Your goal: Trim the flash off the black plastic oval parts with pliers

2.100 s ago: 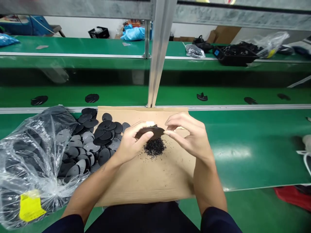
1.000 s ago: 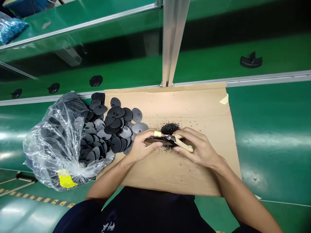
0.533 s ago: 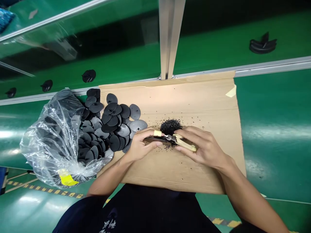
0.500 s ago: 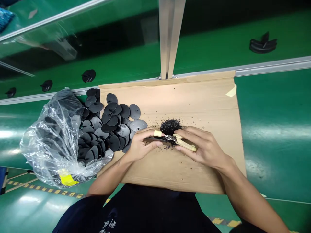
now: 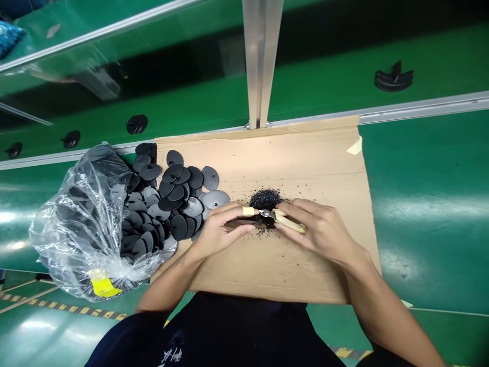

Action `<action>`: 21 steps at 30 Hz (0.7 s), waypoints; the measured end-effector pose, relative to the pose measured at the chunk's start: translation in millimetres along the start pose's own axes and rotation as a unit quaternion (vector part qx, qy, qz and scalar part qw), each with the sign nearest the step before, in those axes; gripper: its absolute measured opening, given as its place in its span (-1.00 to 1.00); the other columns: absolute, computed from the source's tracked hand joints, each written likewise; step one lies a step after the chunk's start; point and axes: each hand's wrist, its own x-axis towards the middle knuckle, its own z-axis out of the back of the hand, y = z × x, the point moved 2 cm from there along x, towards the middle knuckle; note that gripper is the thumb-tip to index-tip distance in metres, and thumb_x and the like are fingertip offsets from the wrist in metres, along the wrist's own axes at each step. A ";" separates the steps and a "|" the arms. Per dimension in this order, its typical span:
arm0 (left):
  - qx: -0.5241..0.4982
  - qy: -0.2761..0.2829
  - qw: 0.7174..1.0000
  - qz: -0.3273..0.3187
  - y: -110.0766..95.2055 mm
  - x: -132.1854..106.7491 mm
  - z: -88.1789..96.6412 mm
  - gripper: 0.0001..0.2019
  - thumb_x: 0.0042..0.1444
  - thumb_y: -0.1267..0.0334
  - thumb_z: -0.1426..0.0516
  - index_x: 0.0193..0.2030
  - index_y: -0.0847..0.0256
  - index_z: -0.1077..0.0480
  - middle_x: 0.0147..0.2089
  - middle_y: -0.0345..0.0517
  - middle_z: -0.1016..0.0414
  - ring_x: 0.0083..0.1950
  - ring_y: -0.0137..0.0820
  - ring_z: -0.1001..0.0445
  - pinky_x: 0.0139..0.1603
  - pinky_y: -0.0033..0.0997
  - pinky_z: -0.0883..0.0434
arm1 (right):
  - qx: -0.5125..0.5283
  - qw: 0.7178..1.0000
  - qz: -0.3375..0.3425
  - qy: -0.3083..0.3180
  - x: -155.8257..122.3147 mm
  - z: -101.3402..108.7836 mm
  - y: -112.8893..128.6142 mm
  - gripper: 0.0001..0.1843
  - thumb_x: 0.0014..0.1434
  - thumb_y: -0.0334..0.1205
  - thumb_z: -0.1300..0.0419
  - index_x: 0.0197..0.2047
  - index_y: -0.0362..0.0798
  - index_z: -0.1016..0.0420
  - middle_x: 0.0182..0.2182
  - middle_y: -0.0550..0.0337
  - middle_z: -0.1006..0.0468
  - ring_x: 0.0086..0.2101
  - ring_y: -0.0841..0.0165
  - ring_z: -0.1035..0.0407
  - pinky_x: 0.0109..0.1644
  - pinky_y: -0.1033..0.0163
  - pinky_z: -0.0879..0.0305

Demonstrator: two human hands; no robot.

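Observation:
My left hand (image 5: 218,230) pinches a thin black oval plastic disc (image 5: 244,222) at its edge, and tape is wrapped round one of its fingers. In my right hand (image 5: 321,227) is a pair of cutting pliers (image 5: 288,222) with cream handles. The metal jaws meet the disc's edge near my left fingertips; whether they are closed on it I cannot make out. Just beyond the jaws lies a heap of small black plastic bits (image 5: 264,199), with more scattered around it. To the left spreads a pile of black oval discs (image 5: 179,191).
A cardboard sheet (image 5: 267,272) covers the green bench under my hands. At left sits a clear plastic bag (image 5: 76,224) with dark discs inside and a yellow label. A metal post (image 5: 263,66) rises at the back. Several black parts (image 5: 393,79) stand beyond the rail.
The view has shifted slightly. The disc in my left hand has tilted a little, showing less of its face. Both hands keep their grip, with the pliers still at the disc.

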 end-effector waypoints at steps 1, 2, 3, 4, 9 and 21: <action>0.028 0.011 0.999 -0.013 -0.3 0.0 -0.5 -0.76 0.25 0.21 -0.28 0.02 0.23 -0.56 -0.23 -0.05 -0.62 -0.22 -0.39 -0.52 -0.17 -0.41 -0.44 | -0.006 1.000 0.002 0.004 -0.1 -0.4 -0.5 -0.72 0.37 -0.12 -0.16 0.02 -0.08 -0.53 -0.25 0.05 -0.65 -0.29 0.27 -0.55 -0.26 0.22 -0.43; 0.062 0.018 0.998 -0.026 -0.4 0.0 -1.1 -0.76 0.26 0.21 -0.27 0.02 0.22 -0.56 -0.22 -0.04 -0.62 -0.21 -0.37 -0.50 -0.15 -0.37 -0.43 | -0.008 1.000 0.004 0.007 -0.5 -0.5 -1.1 -0.71 0.36 -0.11 -0.16 0.04 -0.08 -0.54 -0.23 0.03 -0.66 -0.26 0.25 -0.56 -0.24 0.20 -0.45; 0.099 0.021 0.994 -0.036 -0.3 -0.1 -1.5 -0.78 0.26 0.20 -0.27 0.00 0.20 -0.56 -0.22 -0.04 -0.62 -0.19 -0.35 -0.49 -0.12 -0.34 -0.42 | -0.006 1.000 0.006 0.012 -1.1 0.0 -1.9 -0.69 0.36 -0.10 -0.17 0.05 -0.09 -0.53 -0.21 0.02 -0.66 -0.23 0.22 -0.57 -0.21 0.18 -0.46; 0.131 0.019 0.990 -0.042 0.1 -0.3 -1.6 -0.79 0.25 0.20 -0.27 -0.01 0.19 -0.57 -0.21 -0.03 -0.63 -0.17 -0.33 -0.48 -0.10 -0.30 -0.41 | 0.000 1.000 0.004 0.015 -1.8 1.0 -2.8 -0.68 0.36 -0.10 -0.18 0.05 -0.10 -0.53 -0.19 0.00 -0.66 -0.20 0.20 -0.57 -0.19 0.15 -0.48; 0.091 -0.027 0.995 -0.029 3.6 -3.4 -1.0 -0.79 0.26 0.21 -0.27 -0.01 0.22 -0.55 -0.18 -0.02 -0.65 -0.20 -0.36 -0.53 -0.15 -0.33 -0.46 | 0.089 0.995 -0.034 0.003 -2.3 9.3 -3.7 -0.69 0.31 -0.12 -0.25 0.05 -0.10 -0.51 -0.11 -0.03 -0.65 -0.16 0.21 -0.56 -0.10 0.14 -0.51; 0.171 0.008 0.980 -0.099 1.9 -7.2 -13.0 -0.73 0.31 0.45 -0.12 0.11 0.23 -0.45 -0.07 0.06 -0.60 -0.04 -0.28 -0.57 -0.06 -0.27 -0.53 | 0.087 0.986 0.117 -0.085 -1.7 -13.6 17.9 -0.76 0.34 -0.38 -0.14 0.06 -0.05 -0.45 -0.26 0.04 -0.62 -0.34 0.31 -0.46 -0.29 0.17 -0.40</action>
